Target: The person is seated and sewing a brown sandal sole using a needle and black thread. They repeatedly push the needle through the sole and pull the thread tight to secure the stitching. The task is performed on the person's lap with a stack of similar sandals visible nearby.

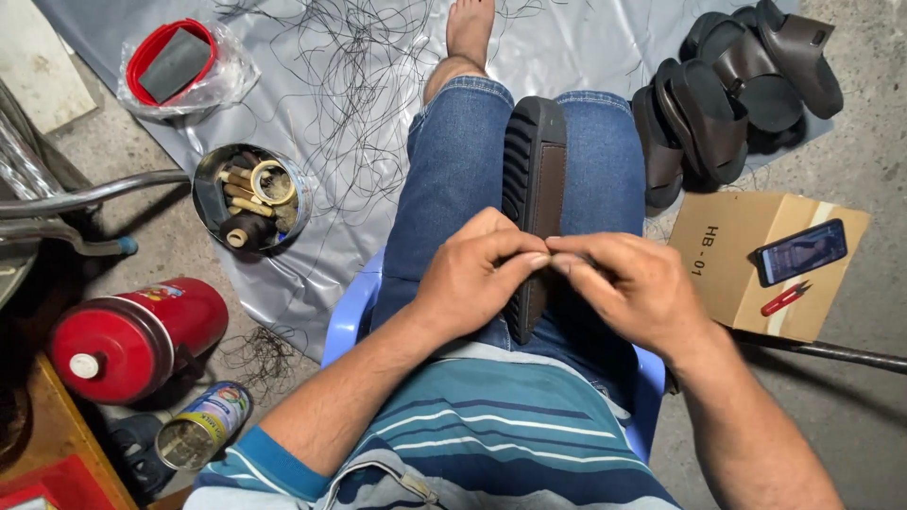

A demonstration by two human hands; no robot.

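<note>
A dark shoe sole [535,161] with a ribbed black tread and a brown edge lies on its side between my thighs in blue jeans. Over its near half my left hand [472,276] and my right hand [631,288] meet fingertip to fingertip, thumb and fingers pinched together. Whatever they pinch is too thin to make out; it may be a thread. Neither hand grips the sole itself. I sit on a light blue plastic chair [350,319].
Loose black threads litter a grey sheet [321,227]. A round tin [251,200] holds thread spools. Brown sandals [732,90] pile at the right, above a cardboard box [727,255] carrying a phone [801,251] and a red tool. A red flask [132,338] and a can [202,427] lie left.
</note>
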